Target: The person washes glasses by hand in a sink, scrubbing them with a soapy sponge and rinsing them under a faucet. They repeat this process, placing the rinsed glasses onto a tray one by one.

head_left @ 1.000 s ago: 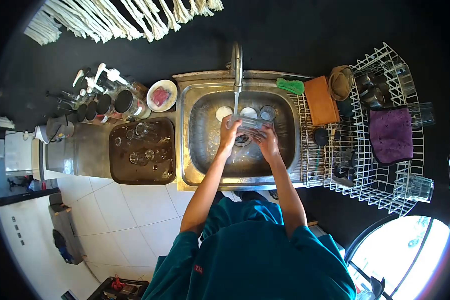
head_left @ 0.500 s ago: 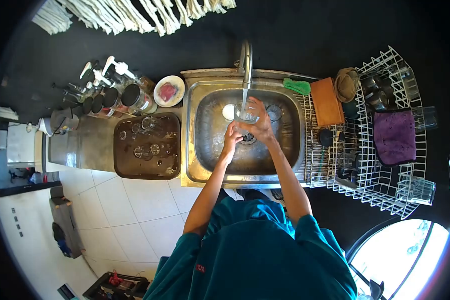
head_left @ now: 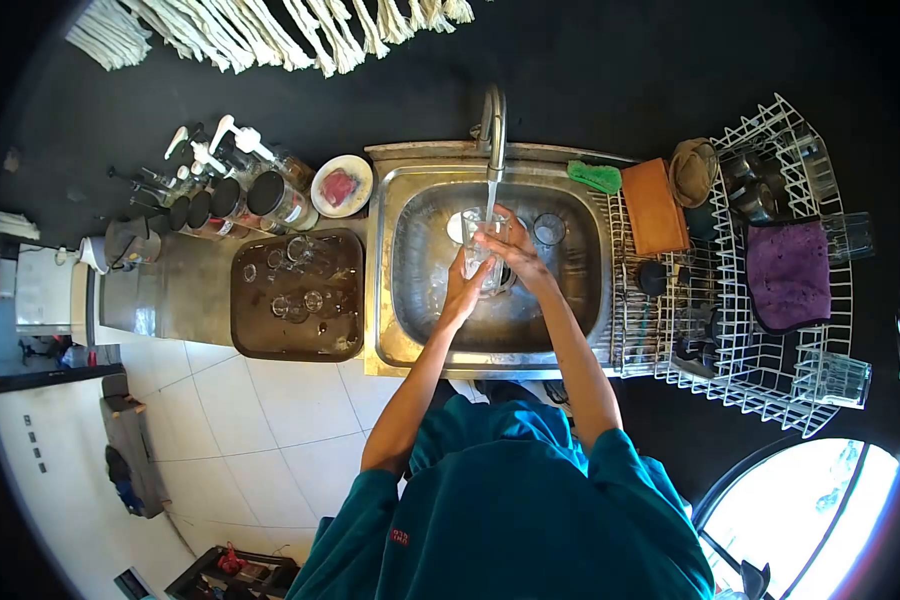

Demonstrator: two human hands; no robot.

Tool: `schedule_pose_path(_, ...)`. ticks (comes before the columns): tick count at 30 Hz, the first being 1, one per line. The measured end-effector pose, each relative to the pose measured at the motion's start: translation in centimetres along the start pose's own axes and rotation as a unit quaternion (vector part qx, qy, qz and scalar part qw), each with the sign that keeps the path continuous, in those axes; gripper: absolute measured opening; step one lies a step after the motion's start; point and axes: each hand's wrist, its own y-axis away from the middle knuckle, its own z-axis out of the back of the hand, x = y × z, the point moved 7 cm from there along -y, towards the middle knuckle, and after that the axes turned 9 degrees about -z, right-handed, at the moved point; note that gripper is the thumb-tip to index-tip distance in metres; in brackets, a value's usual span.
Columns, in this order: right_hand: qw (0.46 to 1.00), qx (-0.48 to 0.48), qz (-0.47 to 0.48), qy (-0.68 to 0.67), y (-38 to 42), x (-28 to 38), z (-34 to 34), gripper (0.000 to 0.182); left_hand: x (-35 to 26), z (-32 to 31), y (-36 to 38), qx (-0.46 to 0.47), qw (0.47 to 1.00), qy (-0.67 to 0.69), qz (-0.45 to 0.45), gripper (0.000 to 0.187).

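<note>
Under the running faucet (head_left: 496, 130), a clear drinking glass (head_left: 476, 262) is held between both hands above the metal sink (head_left: 402, 330). My left hand (head_left: 462, 292) is closed around its lower left side. On the upper right, my right hand (head_left: 515, 250) has its fingers wrapped over the glass. Water falls from the spout onto the glass and fingers. Behind the hands, a white round item (head_left: 456, 227) lies on the sink floor, partly hidden. Another clear glass (head_left: 549, 229) stands in the sink to the right of my right hand.
Left of the sink, a brown tray (head_left: 245, 335) carries several small glasses. Lidded jars (head_left: 268, 194) and a plate (head_left: 364, 186) with a pink item stand behind it. To the right are a green sponge (head_left: 595, 177), an orange cloth (head_left: 654, 207) and a white wire rack (head_left: 735, 365) with glassware.
The glass has turned between my hands, so its side now shows lengthwise. My right hand has shifted across it, and my left hand has moved slightly lower.
</note>
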Motion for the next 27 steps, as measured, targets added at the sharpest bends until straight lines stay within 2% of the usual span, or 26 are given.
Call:
schedule_pose_path(2,1.000,0.017,0.003,-0.025,0.4,0.1,-0.1,0.074,-0.4,-0.1,0.2,-0.003,1.000,0.014,0.007,0.057)
schedule_pose_path(4,0.995,0.048,-0.028,-0.082,-0.1,-0.1,-0.2,0.070,-0.6,0.3,0.2,-0.035,0.999,-0.013,0.004,0.057)
schedule_pose_path(6,0.994,0.047,-0.032,-0.093,-0.3,-0.6,-0.1,0.069,-0.2,0.4,0.3,-0.029,0.999,-0.046,-0.005,0.059)
schedule_pose_path(8,0.995,0.050,-0.025,-0.077,-0.6,-1.1,-0.1,0.067,2.0,0.6,0.8,-0.045,0.992,0.044,0.106,0.058)
schedule_pose_path(9,0.995,0.053,-0.024,-0.077,-0.6,-0.7,-0.1,0.067,1.8,0.6,0.7,-0.047,0.992,0.044,0.104,0.058)
schedule_pose_path(11,0.968,0.061,-0.115,-0.214,-0.1,-1.5,-0.2,0.066,2.0,-0.6,1.5,0.010,0.967,0.196,0.162,0.050)
schedule_pose_path(14,0.983,0.021,-0.097,-0.157,-0.2,-1.7,-0.1,0.065,1.9,-1.1,2.0,0.033,0.942,0.256,0.214,0.055)
schedule_pose_path(15,0.988,0.000,-0.088,-0.126,-0.2,-1.6,0.2,0.064,2.0,-1.1,1.9,0.036,0.942,0.257,0.215,0.055)
schedule_pose_path(17,0.991,-0.014,-0.063,-0.116,-0.2,-1.4,-0.1,0.064,2.3,-0.3,1.7,0.054,0.971,0.118,0.199,0.052)
schedule_pose_path(18,0.993,-0.025,-0.039,-0.108,-0.2,-1.1,-0.2,0.063,2.8,-0.5,1.7,0.053,0.971,0.118,0.199,0.052)
schedule_pose_path(20,0.997,-0.043,-0.024,-0.054,-0.4,-0.8,-0.5,0.065,1.8,0.1,0.4,-0.004,1.000,-0.031,-0.002,0.056)
schedule_pose_path(22,0.995,-0.031,-0.006,-0.100,-0.2,-0.7,-1.1,0.066,2.1,-0.4,0.2,0.014,1.000,0.010,0.025,0.063)
schedule_pose_path(24,0.996,-0.034,-0.010,-0.079,-0.3,-0.5,-1.2,0.070,0.8,-0.5,0.3,-0.040,0.997,0.018,-0.067,0.056)
schedule_pose_path(25,0.998,-0.020,-0.008,-0.053,-0.3,-0.4,-1.3,0.068,0.4,-0.2,0.5,-0.040,0.997,0.017,-0.066,0.056)
schedule_pose_path(27,1.000,-0.007,-0.007,-0.026,-0.2,0.3,-0.6,0.067,1.8,0.5,1.0,-0.032,0.995,0.015,0.091,0.045)
